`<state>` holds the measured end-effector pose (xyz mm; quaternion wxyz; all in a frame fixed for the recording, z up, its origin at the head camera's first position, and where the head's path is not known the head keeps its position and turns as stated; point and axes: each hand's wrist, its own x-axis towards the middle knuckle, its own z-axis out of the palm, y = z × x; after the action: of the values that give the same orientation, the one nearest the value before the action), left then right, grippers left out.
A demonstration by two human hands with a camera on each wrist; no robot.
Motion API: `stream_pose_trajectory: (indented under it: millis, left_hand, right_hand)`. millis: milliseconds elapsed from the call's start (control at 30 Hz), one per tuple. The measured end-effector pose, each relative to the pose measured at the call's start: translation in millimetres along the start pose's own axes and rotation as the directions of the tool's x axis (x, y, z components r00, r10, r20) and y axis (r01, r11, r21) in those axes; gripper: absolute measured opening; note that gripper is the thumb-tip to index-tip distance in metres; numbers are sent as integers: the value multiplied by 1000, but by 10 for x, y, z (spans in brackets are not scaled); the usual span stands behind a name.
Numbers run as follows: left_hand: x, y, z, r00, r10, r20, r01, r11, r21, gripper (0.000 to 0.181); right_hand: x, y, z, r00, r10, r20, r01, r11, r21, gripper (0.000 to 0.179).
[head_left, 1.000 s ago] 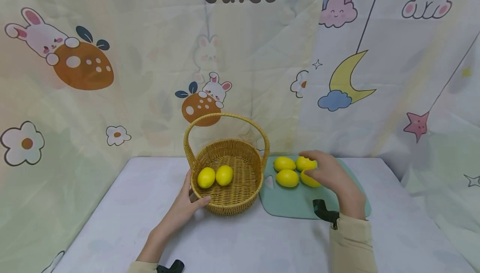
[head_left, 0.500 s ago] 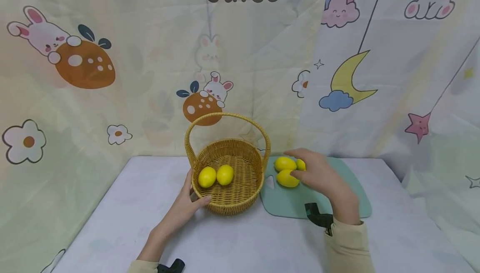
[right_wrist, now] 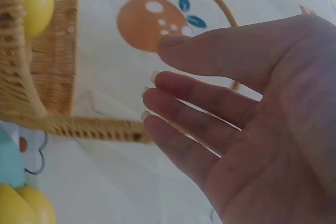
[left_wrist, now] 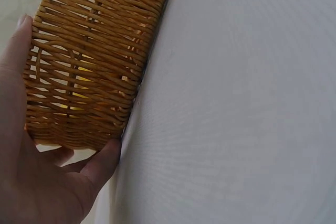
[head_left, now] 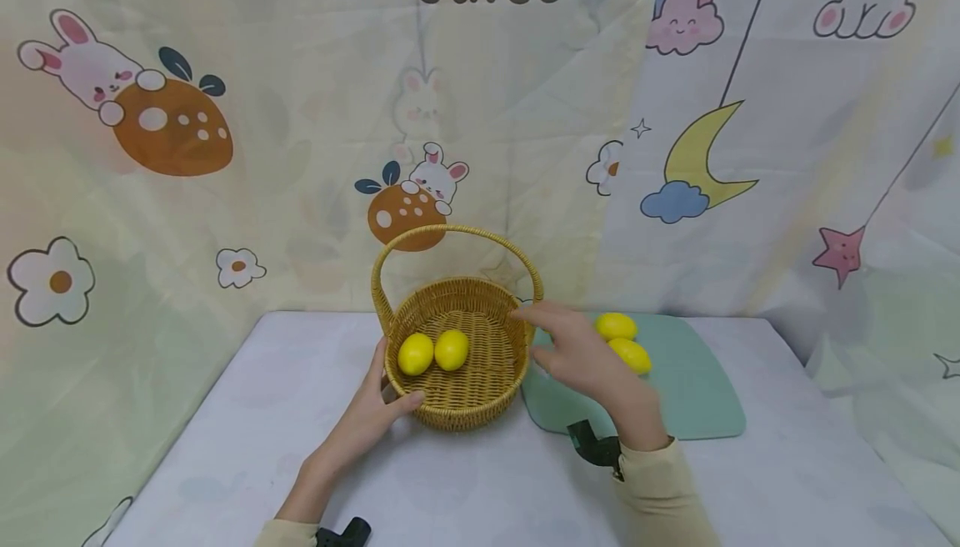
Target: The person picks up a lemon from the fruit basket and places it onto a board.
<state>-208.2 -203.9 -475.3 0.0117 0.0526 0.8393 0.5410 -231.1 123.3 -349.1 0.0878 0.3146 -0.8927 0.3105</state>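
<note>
My left hand [head_left: 366,415] grips the wicker basket [head_left: 465,414] at its left side, the thumb over the front rim; in the left wrist view the fingers reach its base. Two yellow lemons lie inside the basket, a left lemon [head_left: 416,354] and a right lemon [head_left: 452,350]. My right hand [head_left: 585,355] is raised by the basket's right rim, fingers spread. Its palm [right_wrist: 273,145] shows nothing held in the right wrist view. Beyond that hand, a rear lemon [head_left: 616,326] and a front lemon [head_left: 630,356] lie on the green mat [head_left: 697,397].
The basket's arched handle [head_left: 468,230] stands upright over its opening. A white cloth covers the table [head_left: 480,489], and a printed curtain [head_left: 300,113] hangs right behind it. The right hand covers part of the mat.
My right hand has moved left from over the lemons to the basket's right rim. It now covers the left part of the mat, and the right-hand lemons show again. The left hand keeps its grip.
</note>
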Motion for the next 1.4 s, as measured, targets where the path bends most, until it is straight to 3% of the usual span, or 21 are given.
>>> stream_pose_trajectory:
  millis: [433, 933, 1200, 1400]
  left_hand:
    - [0, -20, -23, 1000, -6, -1, 7, 1000, 13, 106]
    - [-15, -19, 14, 1000, -21, 7, 21, 1000, 7, 107]
    - [-7, -16, 15, 1000, -23, 1, 23, 1000, 7, 106]
    - [2, -8, -2, 1000, -20, 0, 20, 1000, 18, 107]
  right_hand:
    - [222, -33, 508, 984, 26, 176, -19, 999, -40, 55]
    - [376, 47, 910, 972, 61, 225, -54, 998, -39, 54]
    - [480, 46, 1080, 969, 88, 233, -68, 993, -92, 59]
    - [509, 28, 1112, 953, 86, 291, -39, 986, -164, 64]
